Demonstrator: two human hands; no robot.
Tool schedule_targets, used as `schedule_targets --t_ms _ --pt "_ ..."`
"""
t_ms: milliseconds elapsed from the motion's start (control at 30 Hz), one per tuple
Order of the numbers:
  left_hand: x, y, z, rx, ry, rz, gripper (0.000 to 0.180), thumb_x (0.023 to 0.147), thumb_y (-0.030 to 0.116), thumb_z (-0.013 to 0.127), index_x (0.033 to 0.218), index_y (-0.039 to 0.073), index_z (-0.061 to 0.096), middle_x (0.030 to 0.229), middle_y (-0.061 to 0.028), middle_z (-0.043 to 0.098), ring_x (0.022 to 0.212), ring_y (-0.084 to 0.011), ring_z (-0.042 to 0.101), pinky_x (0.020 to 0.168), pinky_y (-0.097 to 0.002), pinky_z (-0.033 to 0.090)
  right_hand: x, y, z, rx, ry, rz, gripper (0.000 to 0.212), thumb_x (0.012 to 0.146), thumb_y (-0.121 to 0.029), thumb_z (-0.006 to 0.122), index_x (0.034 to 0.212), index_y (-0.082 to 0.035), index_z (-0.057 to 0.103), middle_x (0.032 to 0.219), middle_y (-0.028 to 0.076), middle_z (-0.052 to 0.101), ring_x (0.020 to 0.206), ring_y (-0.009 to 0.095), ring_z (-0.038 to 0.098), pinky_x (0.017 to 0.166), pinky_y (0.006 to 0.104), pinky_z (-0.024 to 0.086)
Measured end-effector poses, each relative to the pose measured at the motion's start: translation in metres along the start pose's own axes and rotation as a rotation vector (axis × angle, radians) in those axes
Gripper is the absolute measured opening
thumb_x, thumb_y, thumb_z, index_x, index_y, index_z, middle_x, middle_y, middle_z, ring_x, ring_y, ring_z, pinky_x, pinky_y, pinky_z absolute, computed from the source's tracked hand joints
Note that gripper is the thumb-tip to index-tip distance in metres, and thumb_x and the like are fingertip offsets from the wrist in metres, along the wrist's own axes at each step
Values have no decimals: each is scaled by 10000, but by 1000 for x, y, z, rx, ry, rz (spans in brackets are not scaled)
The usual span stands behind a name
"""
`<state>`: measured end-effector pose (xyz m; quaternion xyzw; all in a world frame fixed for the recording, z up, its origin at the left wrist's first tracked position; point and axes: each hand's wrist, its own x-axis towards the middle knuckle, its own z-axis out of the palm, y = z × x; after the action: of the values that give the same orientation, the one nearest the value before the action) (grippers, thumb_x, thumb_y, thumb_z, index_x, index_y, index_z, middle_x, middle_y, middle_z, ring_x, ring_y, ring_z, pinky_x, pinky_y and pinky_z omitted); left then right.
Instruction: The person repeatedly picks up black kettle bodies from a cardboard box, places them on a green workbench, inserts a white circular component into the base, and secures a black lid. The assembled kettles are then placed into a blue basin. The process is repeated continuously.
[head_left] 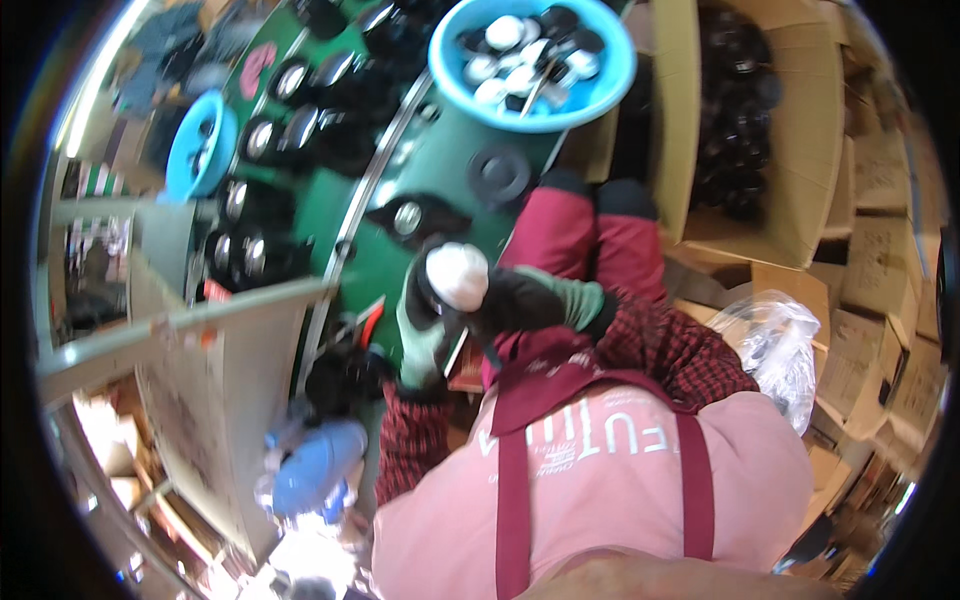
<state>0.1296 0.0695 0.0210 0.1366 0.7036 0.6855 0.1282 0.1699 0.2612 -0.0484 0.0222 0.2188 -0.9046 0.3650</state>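
Both my hands wear grey-green gloves with dark palms and meet in front of my chest. Between them is a round piece with a white domed top (457, 276) and a dark lower part. My left hand (420, 335) is wrapped round its left side. From the right, my right hand (535, 300) closes on the same piece, its fingertips blurred and partly hidden. Just beyond them, on the green work surface (375, 268), lies a black part with a silver round centre (410, 218). Farther right on it rests a flat black disc (498, 176).
A blue basin (535, 124) holds several black and white round caps. Glossy black parts (325, 130) line the far left, near a smaller blue basin (225, 140). At right stand an open carton (805, 170) of dark pieces and a clear plastic bag (785, 365). A metal rail (190, 322) crosses at left.
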Motion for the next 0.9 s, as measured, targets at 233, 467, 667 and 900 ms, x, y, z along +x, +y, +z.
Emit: schedule_targets --t_ms 233,467,667,900 --pt "70 -5 -61 464 269 214 746 819 116 853 1478 52 511 1292 -118 614 1164 -243 595 996 -401 498 52 -9 -27 -1827 982 -765 702 872 -451 742 1371 -27 488 1259 193 566 1132 358 588 930 450 483" --pt "126 10 -43 1350 -82 77 827 634 395 935 1347 152 594 1144 -218 605 1062 -401 660 861 -490 567 105 -17 -54 -1943 807 -625 566 858 -387 709 1250 -11 550 1081 188 611 990 363 617 862 478 476" --pt "133 23 -40 1514 -192 -62 837 602 483 932 1284 116 612 1170 -193 605 1023 -357 691 841 -460 580 115 -13 -64 -1922 790 -573 382 941 -298 646 1217 -45 569 1067 162 663 928 350 664 807 470 506" --pt "141 22 -34 1527 -169 -225 855 593 486 952 1295 127 619 1176 -184 641 1020 -355 704 846 -439 588 114 -11 -61 -1949 789 -598 353 950 -288 628 1198 -42 574 1032 155 652 890 344 655 791 482 496"
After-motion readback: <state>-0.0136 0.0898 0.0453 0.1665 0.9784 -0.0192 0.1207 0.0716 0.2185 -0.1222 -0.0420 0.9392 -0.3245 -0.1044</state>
